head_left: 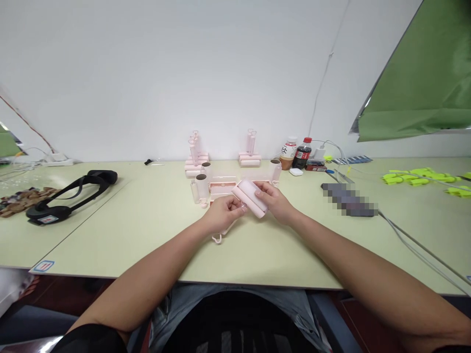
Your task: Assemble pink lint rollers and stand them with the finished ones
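A pale pink lint roller [251, 197] is held tilted above the table, between my two hands. My right hand [274, 198] grips its upper right side, with the thumb on top. At its lower left edge my left hand [225, 212] is closed in a pinch, with fingertips against the roller. Beneath the left hand a handle with a hooked end [217, 239] sticks out; whether the hand holds it or it lies on the table, I cannot tell. Just behind are a pink roller cover [222, 188] and upright paper-cored rolls [202, 187], partly hidden by the hands.
Lint rollers with upright handles [196, 159] and another group [250, 161] stand by the wall. To the right are a juice bottle [288, 154], a cola bottle [302, 154], a blurred dark device [349, 199] and yellow-green pieces [419, 176]. A black headset [69, 196] lies left.
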{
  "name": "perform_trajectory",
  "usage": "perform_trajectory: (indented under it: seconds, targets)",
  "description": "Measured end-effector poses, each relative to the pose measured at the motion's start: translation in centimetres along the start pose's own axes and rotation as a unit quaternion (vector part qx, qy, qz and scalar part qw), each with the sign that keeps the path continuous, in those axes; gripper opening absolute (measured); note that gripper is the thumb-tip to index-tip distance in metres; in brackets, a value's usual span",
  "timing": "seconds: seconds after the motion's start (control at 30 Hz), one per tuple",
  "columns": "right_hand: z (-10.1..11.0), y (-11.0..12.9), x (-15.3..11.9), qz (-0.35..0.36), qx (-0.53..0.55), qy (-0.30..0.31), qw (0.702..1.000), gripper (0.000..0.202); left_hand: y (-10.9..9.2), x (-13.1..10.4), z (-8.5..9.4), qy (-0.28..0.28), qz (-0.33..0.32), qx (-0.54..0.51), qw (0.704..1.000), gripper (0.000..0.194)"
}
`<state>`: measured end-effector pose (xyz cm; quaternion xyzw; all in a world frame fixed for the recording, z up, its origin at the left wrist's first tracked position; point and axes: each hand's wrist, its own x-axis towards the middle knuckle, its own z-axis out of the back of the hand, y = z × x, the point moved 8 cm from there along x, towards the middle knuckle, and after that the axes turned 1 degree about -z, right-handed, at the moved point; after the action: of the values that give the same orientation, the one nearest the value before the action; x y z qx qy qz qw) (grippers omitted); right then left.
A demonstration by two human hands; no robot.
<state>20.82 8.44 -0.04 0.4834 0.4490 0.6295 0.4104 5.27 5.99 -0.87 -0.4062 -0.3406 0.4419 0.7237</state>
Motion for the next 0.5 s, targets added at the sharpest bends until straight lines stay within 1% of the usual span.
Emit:
perform_trajectory:
  seconds: [0.1,0.2,0.3,0.37,0.4,0.5]
  targets:
    - [0.2,-0.6,0.1,-0.046,0.052,-0.012,0.998,0.039,-0.3,0.2,-0.1,0.017,-0.015,-0.054,0.998,0.034]
    - [0.4,-1.6,0.0,-0.111,0.125,-0.034,0.985,0.033,-0.7,0.3,0.2,0.015,-0.029,-0.128,0.991,0.037]
    - [0.4,-2.2,0.0,-0.153,0.188,-0.051,0.969,0.025,-1.0,0.1,0.2,0.033,-0.031,-0.193,0.980,0.049]
    - [0.4,-2.4,0.0,-0.172,0.214,-0.057,0.960,0.021,-1.6,-0.2,0.3,0.034,-0.058,-0.189,0.980,0.058]
    - [0.4,-2.5,0.0,-0.178,0.222,-0.063,0.957,0.019,-1.9,-0.4,0.5,0.022,-0.074,-0.173,0.982,0.061]
    - [0.8,-2.6,-0.1,-0.187,0.238,-0.090,0.949,0.015,-2.4,-0.9,1.2,-0.043,-0.106,-0.086,0.990,0.064]
